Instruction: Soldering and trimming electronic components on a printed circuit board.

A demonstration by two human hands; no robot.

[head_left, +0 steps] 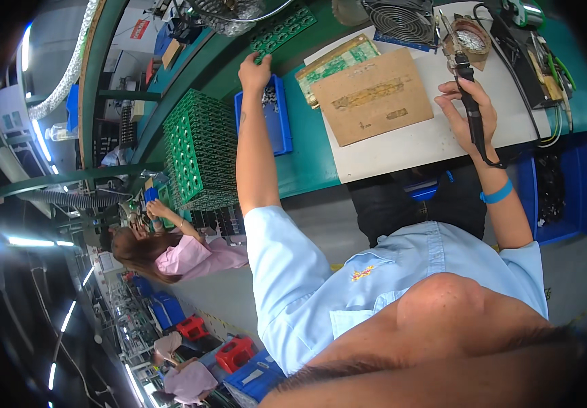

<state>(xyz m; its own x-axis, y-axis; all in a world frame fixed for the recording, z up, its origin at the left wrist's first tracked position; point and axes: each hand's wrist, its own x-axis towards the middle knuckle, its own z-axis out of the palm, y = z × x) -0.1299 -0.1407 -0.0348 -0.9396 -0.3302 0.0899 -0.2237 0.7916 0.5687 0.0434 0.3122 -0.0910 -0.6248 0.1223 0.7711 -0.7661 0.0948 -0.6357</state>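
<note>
With my left arm stretched out, my left hand [255,71] pinches the near corner of a green panel with rows of round holes [285,30]. Beneath that wrist lies a blue tray [281,126] holding small parts. My right hand [474,112] grips a soldering iron [471,95] by its black handle, metal end pointing away from me. Close to the iron's far end is a round container of silvery material [470,39]. Between my hands a brown board [375,95] rests over a green-and-tan board [338,66] on a white work sheet [429,146].
A tall stack of green panels [198,149] stands left of my left arm. At the back are a fan with a round grille [402,24] and, farther right, a black box [518,61] with cables and tools. Blue bins [555,190] sit below the bench at right. Another person [185,255] works at left.
</note>
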